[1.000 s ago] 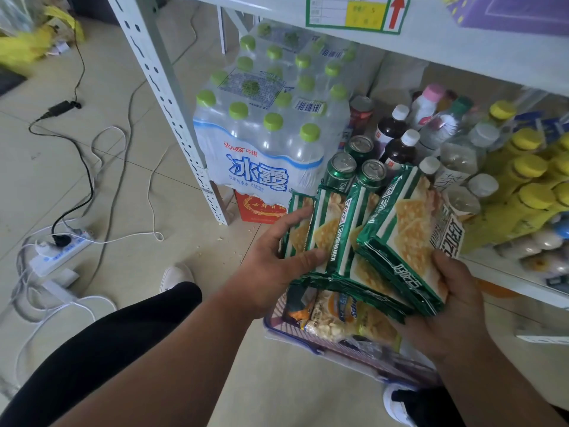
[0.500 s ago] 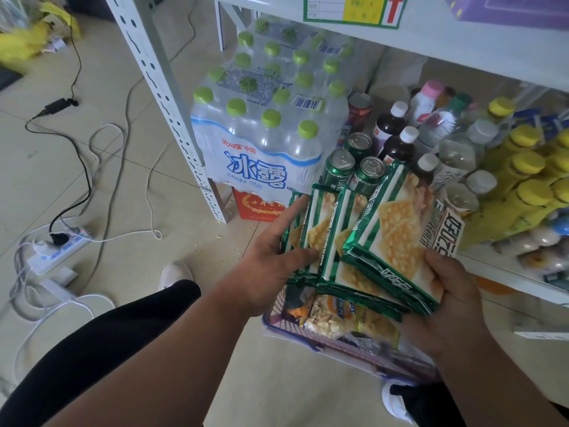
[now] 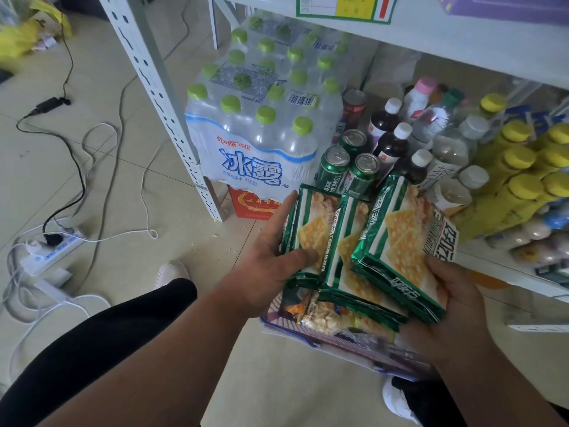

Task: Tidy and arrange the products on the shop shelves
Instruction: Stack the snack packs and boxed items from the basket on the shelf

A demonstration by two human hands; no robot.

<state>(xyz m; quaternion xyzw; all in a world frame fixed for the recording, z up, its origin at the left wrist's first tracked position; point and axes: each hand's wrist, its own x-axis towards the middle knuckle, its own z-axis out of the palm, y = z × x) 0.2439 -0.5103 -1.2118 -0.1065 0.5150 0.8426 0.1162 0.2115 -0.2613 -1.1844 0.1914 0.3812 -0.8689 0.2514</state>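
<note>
While both hands hold cracker packs [image 3: 366,241] above the basket [image 3: 311,335]:
Left hand [image 3: 271,266]: thumb clamped on the 9 o'clock pack.
Right hand [image 3: 452,306]: fingers gripping the 3 o'clock pack.
Shelf [image 3: 508,274]: bottles, 1 o'clock.

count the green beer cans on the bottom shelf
3 green cans: front left, front right, one behind them. More may hide behind the cracker packs.
</note>
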